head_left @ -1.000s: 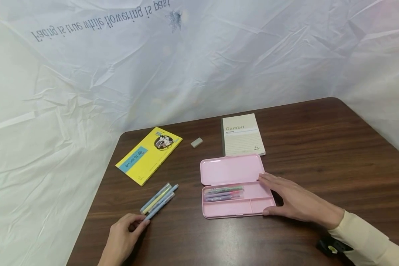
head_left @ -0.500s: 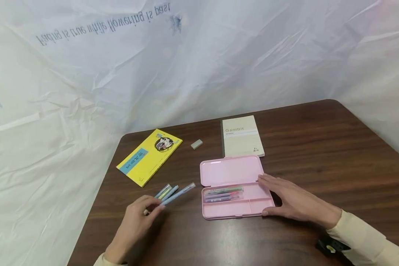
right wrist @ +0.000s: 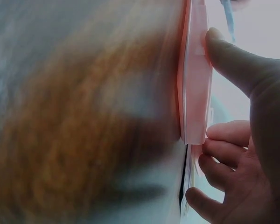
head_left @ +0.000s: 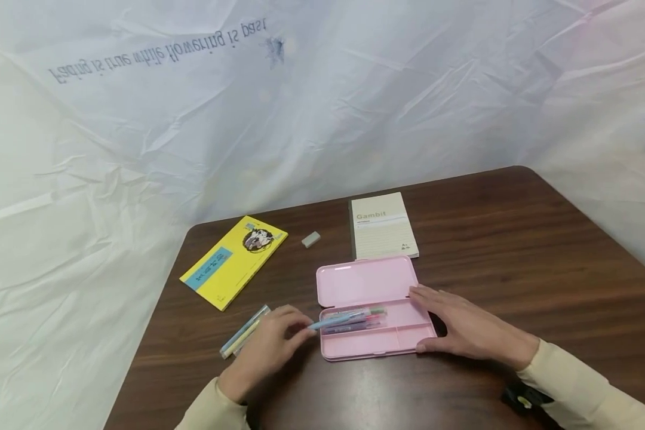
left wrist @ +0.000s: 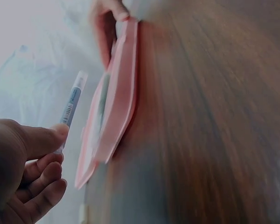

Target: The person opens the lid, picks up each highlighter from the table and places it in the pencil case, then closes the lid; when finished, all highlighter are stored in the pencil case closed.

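Note:
My left hand (head_left: 271, 345) pinches a light blue pen (head_left: 330, 322) between thumb and fingers. Its far end reaches over the left part of the open pink pencil case (head_left: 359, 345); the left wrist view shows the pen (left wrist: 71, 107) with a clear cap, held beside the case wall. Inside the rear compartment lie several pens (head_left: 377, 321), partly covered by the held one. My right hand (head_left: 464, 325) spans the case's right end, thumb at the front edge and fingertips near the hinge. Beside my left hand lie blue and yellow pens (head_left: 243, 334), partly hidden by it.
A yellow booklet (head_left: 235, 263) lies at the table's back left, with a small grey eraser (head_left: 311, 239) to its right. Behind the case lid is a cream notebook (head_left: 384, 227). A white printed sheet (head_left: 312, 107) hangs behind the dark wooden table (head_left: 516, 239).
My left hand has picked up a light blue pen from the group on the table and carried it right to the pencil case. The right hand keeps its place at the case.

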`<state>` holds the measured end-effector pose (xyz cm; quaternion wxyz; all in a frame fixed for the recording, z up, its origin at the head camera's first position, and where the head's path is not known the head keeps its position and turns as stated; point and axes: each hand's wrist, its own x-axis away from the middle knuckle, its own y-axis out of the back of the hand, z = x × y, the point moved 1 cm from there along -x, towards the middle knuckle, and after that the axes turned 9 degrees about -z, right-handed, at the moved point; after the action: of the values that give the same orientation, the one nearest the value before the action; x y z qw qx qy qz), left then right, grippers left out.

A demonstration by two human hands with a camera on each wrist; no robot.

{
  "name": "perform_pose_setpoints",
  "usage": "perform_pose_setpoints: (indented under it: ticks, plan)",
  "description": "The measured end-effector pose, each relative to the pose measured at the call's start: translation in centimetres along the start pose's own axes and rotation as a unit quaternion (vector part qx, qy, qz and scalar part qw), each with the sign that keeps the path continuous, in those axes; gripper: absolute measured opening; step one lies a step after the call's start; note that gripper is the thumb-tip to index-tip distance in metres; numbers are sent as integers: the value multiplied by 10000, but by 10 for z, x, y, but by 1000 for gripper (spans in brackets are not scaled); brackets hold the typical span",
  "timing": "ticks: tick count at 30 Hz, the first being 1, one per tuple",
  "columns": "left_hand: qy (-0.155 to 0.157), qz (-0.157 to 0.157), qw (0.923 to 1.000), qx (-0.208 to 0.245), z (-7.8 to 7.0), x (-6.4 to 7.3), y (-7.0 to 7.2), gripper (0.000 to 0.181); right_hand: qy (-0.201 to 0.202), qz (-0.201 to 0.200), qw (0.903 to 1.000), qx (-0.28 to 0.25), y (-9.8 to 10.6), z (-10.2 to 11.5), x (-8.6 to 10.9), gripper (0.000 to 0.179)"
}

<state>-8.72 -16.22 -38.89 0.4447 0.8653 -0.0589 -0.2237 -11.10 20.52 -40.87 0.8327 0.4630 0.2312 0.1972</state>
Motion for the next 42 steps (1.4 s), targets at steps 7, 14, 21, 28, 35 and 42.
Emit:
perform_pose_setpoints:
  ticks: [7,14,21,28,35,42]
  plan:
    - [-11,393,9992,44,-7,-12,-15,13,4,13,10000,8,2,0,-2,91]
    - [-247,364,9990,120,-6,-15,-26,9,-11,51,10000,-74,-2,0,0,92]
    - [-251,411,9988,123,-2,-13,-30,10,13,28,10000,-53,-2,2,0,92]
    - [-145,409,9989,186,-1,-14,-33,11,-135,87,9999,-39,-1,2,-1,94]
    - [-74,367,9990,249,0,-14,-34,12,-74,59,10000,5,-1,2,-1,94]
    - [-23,364,9988,315,1,-13,-35,13,-105,48,9999,-8,-2,3,0,95]
